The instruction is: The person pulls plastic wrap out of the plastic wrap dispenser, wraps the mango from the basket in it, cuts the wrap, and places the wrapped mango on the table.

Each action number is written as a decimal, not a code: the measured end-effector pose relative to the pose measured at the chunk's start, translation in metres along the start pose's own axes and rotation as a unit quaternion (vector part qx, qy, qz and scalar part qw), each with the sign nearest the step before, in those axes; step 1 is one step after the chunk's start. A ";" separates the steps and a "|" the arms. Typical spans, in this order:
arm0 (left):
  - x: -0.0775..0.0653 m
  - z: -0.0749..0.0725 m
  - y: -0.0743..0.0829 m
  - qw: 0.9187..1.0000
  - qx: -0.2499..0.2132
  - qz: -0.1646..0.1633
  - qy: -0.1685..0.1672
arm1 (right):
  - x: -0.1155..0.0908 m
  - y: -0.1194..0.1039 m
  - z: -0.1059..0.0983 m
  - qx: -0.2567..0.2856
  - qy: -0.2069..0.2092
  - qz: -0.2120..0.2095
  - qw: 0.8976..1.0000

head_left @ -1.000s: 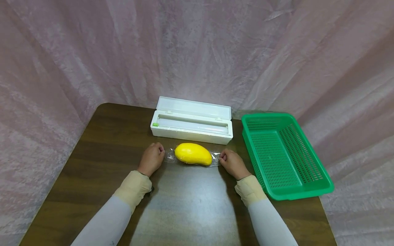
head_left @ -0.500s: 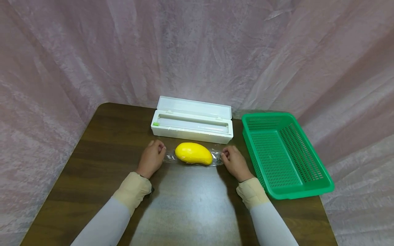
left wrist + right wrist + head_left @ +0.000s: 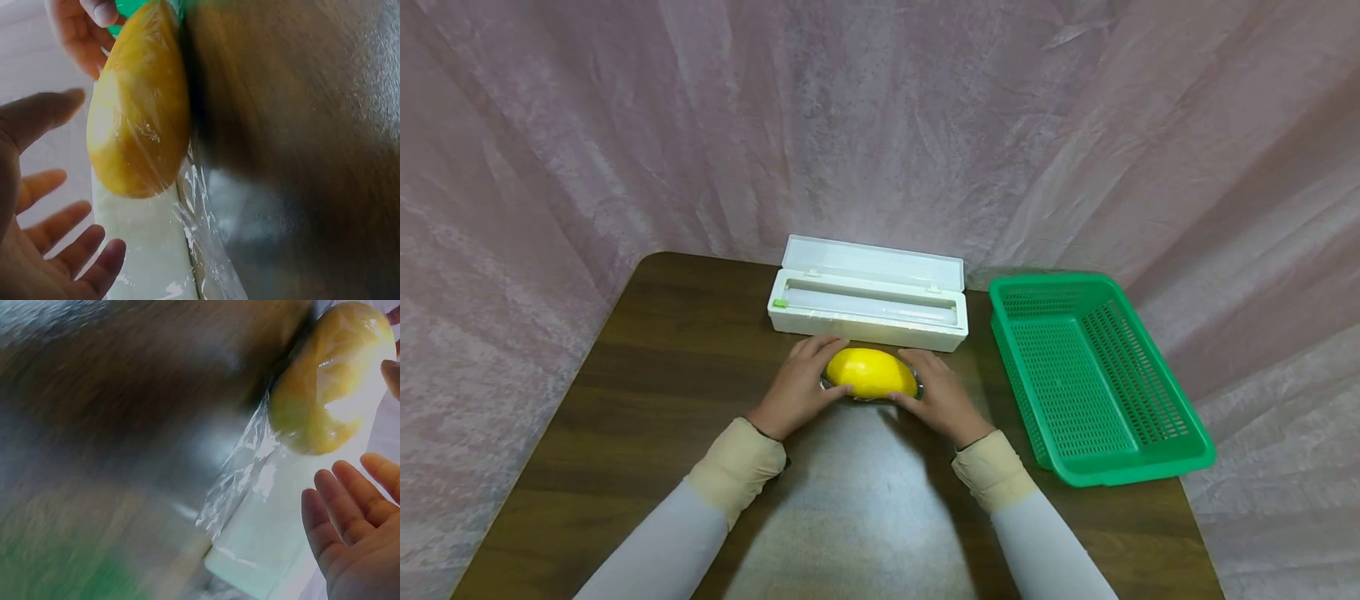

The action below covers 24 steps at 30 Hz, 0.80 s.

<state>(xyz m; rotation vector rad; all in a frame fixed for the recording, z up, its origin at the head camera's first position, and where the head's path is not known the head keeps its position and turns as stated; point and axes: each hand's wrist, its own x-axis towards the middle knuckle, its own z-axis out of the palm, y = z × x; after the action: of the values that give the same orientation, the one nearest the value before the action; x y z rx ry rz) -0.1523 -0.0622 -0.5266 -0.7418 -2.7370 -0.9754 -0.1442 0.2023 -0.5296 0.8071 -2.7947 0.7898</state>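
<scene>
A yellow mango (image 3: 868, 372) lies on the table in clear plastic wrap, whose loose end (image 3: 209, 244) trails past the fruit in the left wrist view. My left hand (image 3: 796, 389) is at the mango's left end, and my right hand (image 3: 942, 398) is at its right end. In the head view, thumbs and fingers frame both ends of the fruit. The wrist views show each hand with spread fingers beside the mango and a gap between them. Another stretch of crinkled wrap (image 3: 250, 456) shows in the right wrist view.
Just behind the mango stands a long white wrap dispenser box (image 3: 868, 325), lid raised, with a roll inside and a small green slider (image 3: 780, 303). To the right is a green plastic basket (image 3: 1051, 417). A pink curtain (image 3: 880, 125) hangs behind the brown table (image 3: 647, 400).
Both hands, earlier at the two outer ends of the wrap, have moved inward to the mango's ends. The wrap ends spread flat at the sides no longer show in the head view.
</scene>
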 end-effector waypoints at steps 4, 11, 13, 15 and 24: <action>0.002 0.006 0.000 0.999 0.003 0.012 -0.030 | 0.005 -0.002 0.004 0.002 -0.013 -0.007 1.000; 0.003 0.013 -0.002 0.999 -0.013 -0.001 -0.048 | 0.009 -0.004 0.009 0.013 -0.029 0.002 0.999; 0.003 0.014 -0.002 0.999 -0.022 -0.005 -0.049 | 0.010 -0.005 0.009 0.014 -0.032 0.009 0.999; 0.003 0.015 -0.002 0.998 -0.031 -0.008 -0.049 | 0.010 -0.005 0.009 0.018 -0.031 0.012 0.999; 0.005 0.015 -0.002 0.998 -0.040 -0.014 -0.054 | 0.011 -0.004 0.009 0.020 -0.021 0.013 0.999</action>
<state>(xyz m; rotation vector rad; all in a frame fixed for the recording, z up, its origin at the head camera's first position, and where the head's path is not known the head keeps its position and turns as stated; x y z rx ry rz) -0.1570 -0.0518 -0.5382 -0.7945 -2.8212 -1.0865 -0.1517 0.1900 -0.5325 0.8050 -2.8404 0.8448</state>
